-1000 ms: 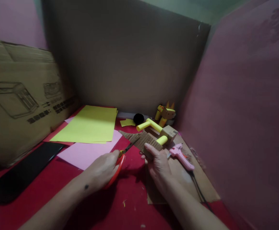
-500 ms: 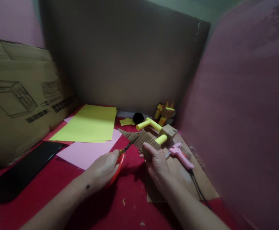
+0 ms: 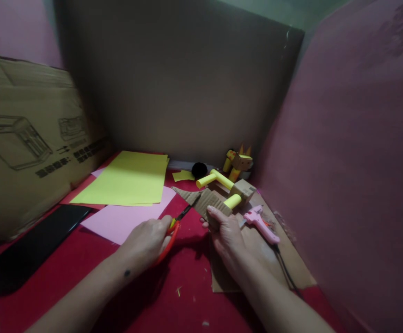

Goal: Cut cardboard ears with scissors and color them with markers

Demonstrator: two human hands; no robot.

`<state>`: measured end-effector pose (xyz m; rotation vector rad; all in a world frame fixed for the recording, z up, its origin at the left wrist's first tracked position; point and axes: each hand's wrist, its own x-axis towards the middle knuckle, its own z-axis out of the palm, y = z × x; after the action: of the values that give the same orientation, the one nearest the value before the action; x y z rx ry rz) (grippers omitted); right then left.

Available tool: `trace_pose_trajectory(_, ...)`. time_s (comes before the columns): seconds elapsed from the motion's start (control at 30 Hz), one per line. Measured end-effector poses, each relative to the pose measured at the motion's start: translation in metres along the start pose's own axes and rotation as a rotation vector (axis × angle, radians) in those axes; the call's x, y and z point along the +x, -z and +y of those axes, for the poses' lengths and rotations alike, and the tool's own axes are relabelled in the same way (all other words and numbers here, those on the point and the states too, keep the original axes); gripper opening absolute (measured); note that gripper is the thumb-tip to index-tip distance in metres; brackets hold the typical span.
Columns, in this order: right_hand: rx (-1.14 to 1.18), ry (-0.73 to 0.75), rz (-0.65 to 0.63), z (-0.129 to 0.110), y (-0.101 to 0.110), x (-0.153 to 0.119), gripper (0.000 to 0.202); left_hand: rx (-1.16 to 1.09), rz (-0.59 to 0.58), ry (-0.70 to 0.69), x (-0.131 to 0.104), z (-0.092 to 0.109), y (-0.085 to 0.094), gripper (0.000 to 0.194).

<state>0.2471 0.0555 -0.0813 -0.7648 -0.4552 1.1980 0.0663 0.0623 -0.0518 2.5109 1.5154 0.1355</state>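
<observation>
My left hand (image 3: 149, 243) is closed around the red and yellow handles of the scissors (image 3: 168, 243). Their dark blades reach up and right onto a piece of corrugated cardboard (image 3: 210, 203), at a cut between its pointed left part and its wider right part. With thumb on top and fingers beneath, my right hand (image 3: 227, 233) grips the lower right of that cardboard. Just behind it lie yellow paper tubes (image 3: 222, 179) and a small cardboard box (image 3: 242, 190). To the right of my right hand is a pink glue gun (image 3: 262, 224).
Yellow sheets (image 3: 125, 178) and a pink sheet (image 3: 128, 224) lie at left, beside a black flat object (image 3: 31, 252) and a large carton (image 3: 24, 138). A cardboard base (image 3: 291, 259) is under the glue gun. A small horned figure (image 3: 241, 162) stands at the back.
The cut in the cardboard looks wider, with its pointed left part more separated from the right. My left hand and the scissors handles have shifted slightly left. My right hand has barely moved.
</observation>
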Motion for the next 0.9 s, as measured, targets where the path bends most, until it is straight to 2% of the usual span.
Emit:
trace_pose_trajectory(0.2, -0.063, 0.021, -0.065, -0.0004, -0.0035, -0.0053, 0.017, -0.122, 0.018, -0.021, -0.0012, -0.001, -0.0053, 0.019)
trace_pose_trajectory(0.33, -0.065, 0.017, -0.072, 0.0015, -0.0029, -0.0055, 0.017, -0.032, 0.015, -0.017, -0.0009, -0.0016, -0.0055, 0.015)
trace_pose_trajectory(0.63, -0.055, 0.035, -0.102, 0.0043, -0.0007, -0.0057, 0.018, -0.099, -0.002, -0.051, -0.0012, -0.0019, -0.0034, 0.017)
trace_pose_trajectory(0.9, -0.072, 0.036, -0.136, 0.0072, -0.0007, -0.0075, 0.018, 0.018, 0.024, -0.047, 0.0003, -0.0039, -0.0085, 0.015)
